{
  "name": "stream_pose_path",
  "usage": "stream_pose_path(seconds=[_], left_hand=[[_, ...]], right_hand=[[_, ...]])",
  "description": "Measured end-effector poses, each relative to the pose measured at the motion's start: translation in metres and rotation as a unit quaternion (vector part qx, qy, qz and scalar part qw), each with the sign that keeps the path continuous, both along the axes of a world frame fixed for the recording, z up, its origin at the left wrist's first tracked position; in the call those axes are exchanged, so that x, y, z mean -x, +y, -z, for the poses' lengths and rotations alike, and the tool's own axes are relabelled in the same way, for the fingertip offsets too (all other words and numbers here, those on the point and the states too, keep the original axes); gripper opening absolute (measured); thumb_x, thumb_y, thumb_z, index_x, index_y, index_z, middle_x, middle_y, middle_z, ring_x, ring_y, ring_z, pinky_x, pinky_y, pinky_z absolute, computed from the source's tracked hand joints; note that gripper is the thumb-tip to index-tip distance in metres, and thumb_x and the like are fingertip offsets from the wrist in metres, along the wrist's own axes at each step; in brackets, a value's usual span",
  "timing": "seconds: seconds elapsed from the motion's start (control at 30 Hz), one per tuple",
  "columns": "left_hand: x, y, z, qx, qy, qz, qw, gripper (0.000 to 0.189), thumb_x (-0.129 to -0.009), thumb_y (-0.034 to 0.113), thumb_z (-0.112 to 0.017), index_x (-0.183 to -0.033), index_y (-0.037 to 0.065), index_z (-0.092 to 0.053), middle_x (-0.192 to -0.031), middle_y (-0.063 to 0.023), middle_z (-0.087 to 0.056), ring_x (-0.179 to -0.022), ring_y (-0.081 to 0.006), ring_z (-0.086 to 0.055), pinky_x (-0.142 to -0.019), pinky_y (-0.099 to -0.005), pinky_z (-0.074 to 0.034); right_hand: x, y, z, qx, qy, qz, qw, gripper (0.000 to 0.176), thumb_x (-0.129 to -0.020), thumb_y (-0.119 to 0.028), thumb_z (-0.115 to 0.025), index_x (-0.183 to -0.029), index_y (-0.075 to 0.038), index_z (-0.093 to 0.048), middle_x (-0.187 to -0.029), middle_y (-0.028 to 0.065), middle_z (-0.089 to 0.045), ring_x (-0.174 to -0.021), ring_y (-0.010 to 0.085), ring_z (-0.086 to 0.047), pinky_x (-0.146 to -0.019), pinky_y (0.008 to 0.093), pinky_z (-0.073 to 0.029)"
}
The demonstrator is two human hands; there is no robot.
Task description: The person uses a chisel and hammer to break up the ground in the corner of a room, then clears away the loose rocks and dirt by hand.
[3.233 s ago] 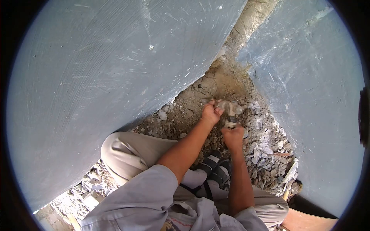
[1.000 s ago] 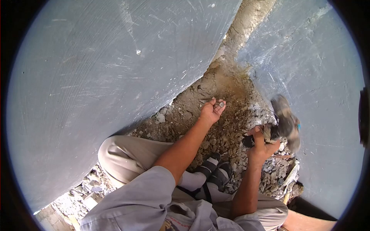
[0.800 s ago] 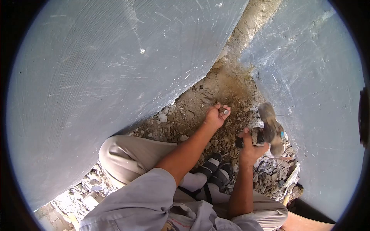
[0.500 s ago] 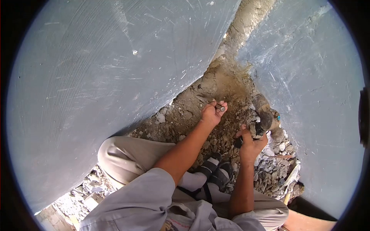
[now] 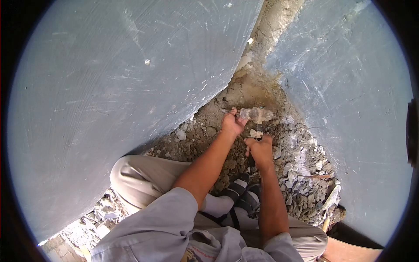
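My left hand point(image 5: 233, 124) is closed around a metal chisel point(image 5: 224, 110), mostly hidden by the fingers, near the foot of the left wall. In my right hand point(image 5: 260, 150) is a hammer, gripped by its dark handle point(image 5: 251, 161). The dusty hammer head point(image 5: 257, 115) is right beside my left fingers, at the chisel's struck end. Broken soil and stones point(image 5: 209, 131) lie below both hands.
Grey walls rise on the left point(image 5: 131, 78) and right point(image 5: 349, 96), meeting at a rough gap point(image 5: 275, 26). Rubble point(image 5: 297, 187) covers the ground on the right. My sandalled feet point(image 5: 242, 194) are between my bent knees. A curved orange-brown rim point(image 5: 349, 251) stands at lower right.
The hammer has swung left and inward, from beside the right wall to the chisel end, with my right hand following. My left hand has shifted slightly left and up.
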State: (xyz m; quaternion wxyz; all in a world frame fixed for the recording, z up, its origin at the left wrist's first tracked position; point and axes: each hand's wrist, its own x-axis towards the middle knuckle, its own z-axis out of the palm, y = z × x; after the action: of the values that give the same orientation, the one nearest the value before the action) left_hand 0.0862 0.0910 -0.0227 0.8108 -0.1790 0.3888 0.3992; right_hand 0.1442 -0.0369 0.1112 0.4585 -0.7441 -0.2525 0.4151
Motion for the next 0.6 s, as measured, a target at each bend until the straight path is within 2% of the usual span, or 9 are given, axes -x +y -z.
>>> stream_pose_path(seconds=[0.03,0.2,0.27,0.37,0.4,0.47,0.5,0.53,0.6], left_hand=[[0.001,0.004,-0.003,0.006,0.014,0.002,1.0,0.023,-0.106,0.024,-0.039,-0.094,0.013,-0.055,-0.1,-0.012,-0.067,-0.098,-0.0316,-0.067,-0.09,-0.0512,-0.056],[0.007,-0.002,0.002,-0.034,-0.045,-0.014,0.998,0.026,-0.107,0.026,-0.036,-0.093,0.015,-0.054,-0.099,-0.0112,-0.066,-0.101,-0.0343,-0.066,-0.093,-0.0514,-0.055],[0.007,-0.002,-0.002,-0.025,-0.044,-0.019,0.999,0.027,-0.108,0.028,-0.035,-0.094,0.015,-0.054,-0.1,-0.0118,-0.066,-0.102,-0.0346,-0.066,-0.093,-0.0512,-0.055],[0.009,0.001,-0.001,-0.018,-0.043,-0.029,0.999,0.027,-0.107,0.03,-0.036,-0.096,0.013,-0.054,-0.103,-0.013,-0.066,-0.103,-0.035,-0.066,-0.092,-0.0513,-0.056],[0.009,0.002,-0.002,-0.012,-0.042,-0.032,0.999,0.026,-0.107,0.03,-0.037,-0.097,0.013,-0.054,-0.104,-0.0131,-0.066,-0.104,-0.0348,-0.066,-0.092,-0.0516,-0.055],[0.011,0.007,0.007,-0.006,-0.067,-0.039,0.997,0.025,-0.107,0.029,-0.038,-0.097,0.012,-0.054,-0.103,-0.0138,-0.067,-0.101,-0.0344,-0.066,-0.092,-0.0516,-0.055],[0.01,0.009,0.026,-0.005,-0.094,-0.041,0.995,0.025,-0.106,0.029,-0.039,-0.096,0.011,-0.053,-0.101,-0.0143,-0.067,-0.098,-0.0343,-0.067,-0.09,-0.0512,-0.055],[0.007,0.008,0.025,-0.005,-0.122,-0.038,0.992,0.025,-0.106,0.029,-0.04,-0.094,0.011,-0.052,-0.099,-0.0148,-0.067,-0.095,-0.0342,-0.068,-0.089,-0.0509,-0.055],[0.002,0.004,0.022,-0.022,-0.092,-0.022,0.995,0.024,-0.105,0.029,-0.041,-0.095,0.011,-0.052,-0.099,-0.0151,-0.067,-0.093,-0.034,-0.068,-0.087,-0.05,-0.056]], right_hand=[[0.004,0.006,-0.01,0.046,0.077,-0.005,0.996,0.019,-0.079,-0.004,-0.07,-0.094,0.003,-0.061,-0.073,0.0061,-0.064,-0.055,0.0124,-0.056,-0.048,0.0289,-0.045],[0.007,-0.006,-0.047,-0.136,0.012,0.038,0.99,0.023,-0.079,-0.007,-0.071,-0.096,0.002,-0.059,-0.074,0.007,-0.063,-0.056,0.0146,-0.057,-0.053,0.0286,-0.048],[0.004,-0.011,-0.084,-0.209,-0.083,0.051,0.973,0.019,-0.082,-0.007,-0.067,-0.095,0.003,-0.058,-0.075,0.008,-0.063,-0.059,0.0156,-0.06,-0.056,0.0277,-0.049],[0.008,0.0,-0.115,-0.365,-0.189,0.11,0.905,0.011,-0.086,-0.003,-0.058,-0.094,0.005,-0.058,-0.077,0.0103,-0.066,-0.061,0.0185,-0.062,-0.061,0.0291,-0.051],[0.001,0.0,-0.102,-0.34,-0.267,0.096,0.897,0.009,-0.084,0.0,-0.056,-0.091,0.004,-0.06,-0.074,0.0117,-0.066,-0.063,0.0182,-0.062,-0.064,0.0308,-0.052],[0.004,-0.003,-0.017,-0.318,-0.328,0.149,0.877,0.007,-0.083,-0.001,-0.059,-0.087,0.003,-0.062,-0.071,0.0104,-0.064,-0.059,0.0169,-0.061,-0.059,0.0311,-0.051],[0.002,-0.003,0.01,-0.162,-0.261,0.003,0.952,0.008,-0.082,-0.003,-0.064,-0.088,0.003,-0.063,-0.07,0.0091,-0.064,-0.057,0.0161,-0.06,-0.055,0.0308,-0.049],[0.001,-0.003,0.014,0.004,-0.181,-0.139,0.974,0.012,-0.081,-0.005,-0.068,-0.088,0.003,-0.063,-0.07,0.0079,-0.065,-0.054,0.0153,-0.059,-0.051,0.0306,-0.047],[0.002,-0.011,0.017,0.029,-0.029,-0.068,0.997,0.02,-0.079,-0.007,-0.072,-0.092,0.004,-0.062,-0.073,0.0058,-0.065,-0.051,0.0145,-0.057,-0.046,0.0297,-0.045]])
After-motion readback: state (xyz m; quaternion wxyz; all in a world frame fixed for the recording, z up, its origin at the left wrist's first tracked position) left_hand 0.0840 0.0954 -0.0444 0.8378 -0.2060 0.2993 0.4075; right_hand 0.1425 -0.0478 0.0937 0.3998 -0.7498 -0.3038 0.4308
